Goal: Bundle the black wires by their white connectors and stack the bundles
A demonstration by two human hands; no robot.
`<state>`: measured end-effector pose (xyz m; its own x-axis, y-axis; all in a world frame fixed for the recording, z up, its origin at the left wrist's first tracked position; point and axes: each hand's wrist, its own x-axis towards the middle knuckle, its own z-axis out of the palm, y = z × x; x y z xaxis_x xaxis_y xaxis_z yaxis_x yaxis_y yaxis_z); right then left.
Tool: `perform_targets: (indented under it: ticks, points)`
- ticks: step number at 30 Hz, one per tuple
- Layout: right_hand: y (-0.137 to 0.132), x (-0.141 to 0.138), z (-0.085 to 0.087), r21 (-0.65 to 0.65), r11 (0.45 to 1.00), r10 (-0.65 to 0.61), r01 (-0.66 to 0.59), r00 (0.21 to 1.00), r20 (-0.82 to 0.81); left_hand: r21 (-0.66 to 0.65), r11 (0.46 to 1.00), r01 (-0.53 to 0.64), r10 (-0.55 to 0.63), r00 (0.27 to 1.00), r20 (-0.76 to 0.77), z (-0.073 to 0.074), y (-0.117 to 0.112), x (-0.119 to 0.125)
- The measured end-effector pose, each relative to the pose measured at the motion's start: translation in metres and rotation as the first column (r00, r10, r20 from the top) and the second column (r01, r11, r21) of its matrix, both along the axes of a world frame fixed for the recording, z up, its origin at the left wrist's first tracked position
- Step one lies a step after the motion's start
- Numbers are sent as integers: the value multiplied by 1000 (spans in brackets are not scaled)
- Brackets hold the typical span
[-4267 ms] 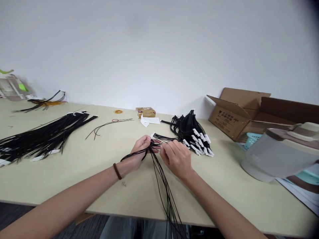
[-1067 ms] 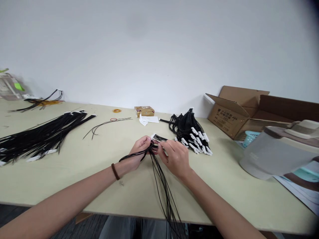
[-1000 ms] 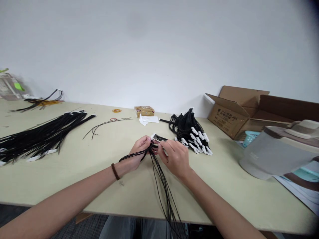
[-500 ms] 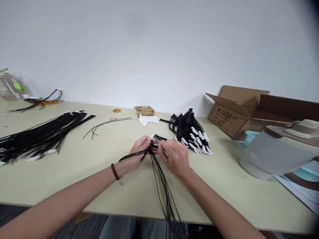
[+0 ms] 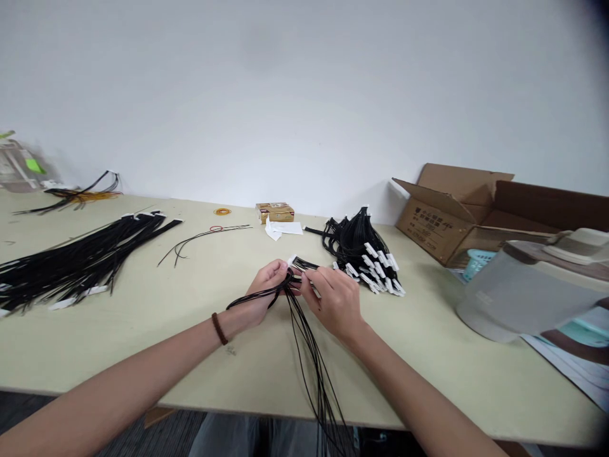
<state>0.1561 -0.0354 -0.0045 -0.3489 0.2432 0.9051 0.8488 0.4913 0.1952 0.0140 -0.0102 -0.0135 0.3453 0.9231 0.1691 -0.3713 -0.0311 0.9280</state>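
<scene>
My left hand (image 5: 266, 289) is closed around a bunch of thin black wires (image 5: 311, 355) near their white connector ends. The wires hang down over the front edge of the beige table (image 5: 157, 330). My right hand (image 5: 333, 301) pinches the same bunch right beside the left hand, fingers curled at the connector tips. A dark bead bracelet (image 5: 219, 327) sits on my left wrist. Just beyond my right hand lies a heap of black wires with white connectors (image 5: 364, 251).
A long spread of black wires (image 5: 80, 257) lies at the left, with a few loose wires (image 5: 200, 240) behind. A small brown box (image 5: 275, 212) and a tape ring (image 5: 221, 211) stand by the wall. An open cardboard box (image 5: 476, 212) and a grey jug (image 5: 518, 292) occupy the right.
Both hands stay on the wire bunch in nearly the same place; my right fingers have shifted slightly along the connector ends.
</scene>
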Motion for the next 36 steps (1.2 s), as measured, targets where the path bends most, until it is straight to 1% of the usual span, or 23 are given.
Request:
perform_targets:
  ticks: [8,17,28,36]
  points:
    - [0,1,0,1,1000,-1,1,1000,-4,-4,1000,13,-13,1000,-5,0,-1,-1]
    - [0,0,1,27,1000,5,-4,1000,-18,-8,1000,3,-3,1000,-18,1,0,-1]
    - [1,0,0,28,1000,7,-6,1000,-12,-11,1000,21,-21,999,-26,3,-1,0]
    - [0,1,0,10,1000,17,-17,1000,-6,-10,1000,24,-24,999,-22,2,0,0]
